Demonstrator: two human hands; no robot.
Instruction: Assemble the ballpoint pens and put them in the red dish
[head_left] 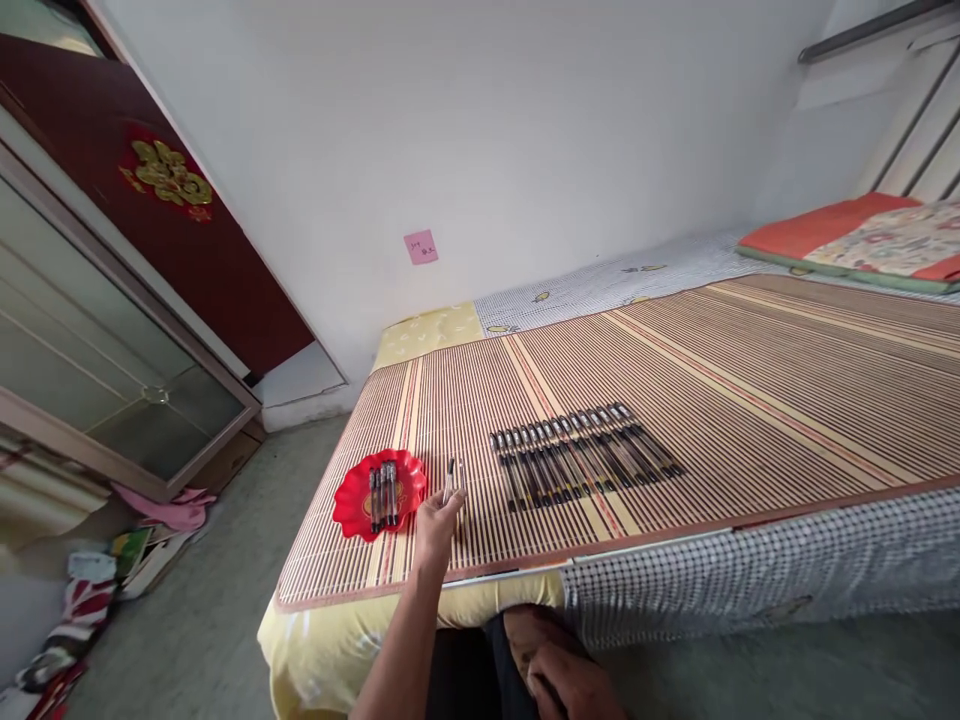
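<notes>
Left hand pinches a pen beside a red plate; right hand rests by a knee, grip unclear.

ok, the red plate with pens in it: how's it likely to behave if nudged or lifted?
Probably light and fairly stiff: the red plate looks like thin, shiny plastic with a wavy rim. Pushed, it may drag slightly on the ribbed mat. The pens in it look slim and loose, so they could slide or roll if it tilts.
</notes>
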